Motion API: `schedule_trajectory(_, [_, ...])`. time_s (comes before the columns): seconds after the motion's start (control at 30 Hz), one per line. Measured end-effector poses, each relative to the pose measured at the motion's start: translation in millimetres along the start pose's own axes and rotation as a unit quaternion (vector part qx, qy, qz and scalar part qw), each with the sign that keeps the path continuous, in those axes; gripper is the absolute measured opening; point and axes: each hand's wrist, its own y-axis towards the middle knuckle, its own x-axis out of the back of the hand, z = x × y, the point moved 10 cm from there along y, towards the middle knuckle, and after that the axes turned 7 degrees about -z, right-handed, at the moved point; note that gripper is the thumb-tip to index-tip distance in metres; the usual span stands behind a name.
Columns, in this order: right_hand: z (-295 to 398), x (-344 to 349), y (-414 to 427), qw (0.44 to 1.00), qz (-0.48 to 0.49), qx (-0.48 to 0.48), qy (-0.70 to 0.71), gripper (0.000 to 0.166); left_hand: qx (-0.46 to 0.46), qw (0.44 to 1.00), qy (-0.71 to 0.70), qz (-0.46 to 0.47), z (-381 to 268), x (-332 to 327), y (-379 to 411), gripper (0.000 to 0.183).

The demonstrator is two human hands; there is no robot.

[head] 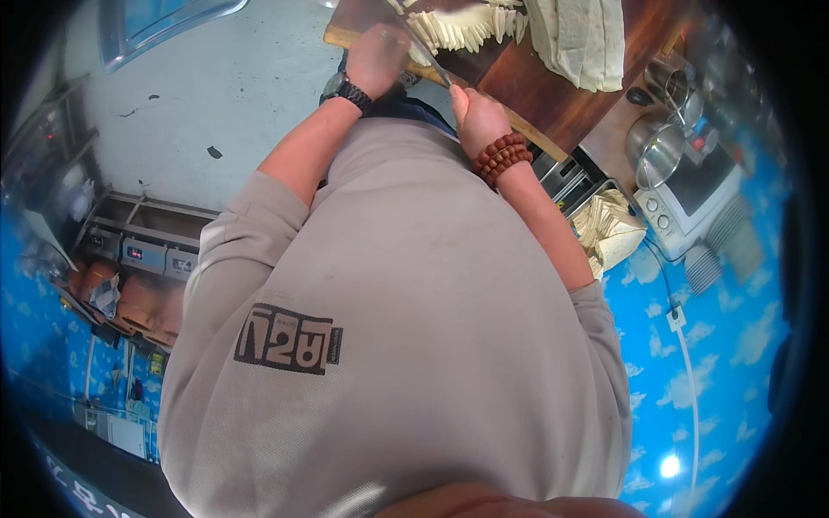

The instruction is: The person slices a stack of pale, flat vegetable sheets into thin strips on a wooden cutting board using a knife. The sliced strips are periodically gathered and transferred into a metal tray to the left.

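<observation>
My right hand (482, 116), with beaded bracelets at the wrist, grips the handle end of a long knife (427, 53). The blade slants up and left across the edge of a wooden cutting board (537, 84). My left hand (379, 59), wearing a dark watch (346, 90), is left of the blade at the board's edge; it is blurred and its fingers' hold is unclear. Pale cut strips (463, 27), perhaps dough or flatbread, lie fanned on the board beyond the blade. A thick stack of pale folded sheets (576, 42) lies to their right.
Right of the board are metal bowls (654, 149) and a white appliance with knobs (690, 184). More pale folded pieces (609, 230) sit below the board's right end. Metal equipment (146, 252) stands at the left, and a clear-rimmed container (168, 26) at the upper left.
</observation>
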Motion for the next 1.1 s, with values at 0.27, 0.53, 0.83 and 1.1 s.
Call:
schedule_trajectory(0.27, [13,-10,29,1.0,-0.005,0.01,0.008,0.056,-0.021,0.999,-0.035,-0.017,0,1,0,0.014])
schedule_trajectory(0.53, [9,-31,44,0.991,-0.093,0.055,0.081,0.05,-0.04,0.997,-0.061,-0.004,0,0,-3,0.013])
schedule_trajectory(0.83, [21,-34,76,0.992,-0.106,0.053,0.046,0.064,-0.047,0.998,-0.045,-0.01,-8,4,-4,0.017])
schedule_trajectory(1.1, [12,-4,33,0.996,-0.072,0.045,0.011,0.061,-0.026,0.995,-0.072,-0.067,1,6,-9,0.013])
